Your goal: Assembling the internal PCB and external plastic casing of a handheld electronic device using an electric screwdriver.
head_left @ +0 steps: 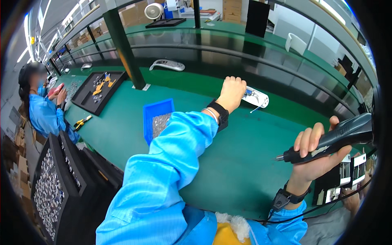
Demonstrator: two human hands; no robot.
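Green counter (228, 163) along a factory line, blue bin (157, 120) of small parts at mid-left. Left hand (231, 93) stretched far forward, closed on a white casing (256, 97) by the conveyor. Right hand (316, 157) wrapped round a black screwdriver (330, 141), well apart. Fetching step, seemingly; next, casing under the tip.

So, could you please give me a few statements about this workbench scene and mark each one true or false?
1. The left hand rests on a white oblong plastic device. True.
2. The right hand holds a yellow pair of pliers. False: it grips a black electric screwdriver.
3. The blue plastic bin holds small silvery parts. True.
4. The bin stands on a red mat. False: it stands on the green bench surface.
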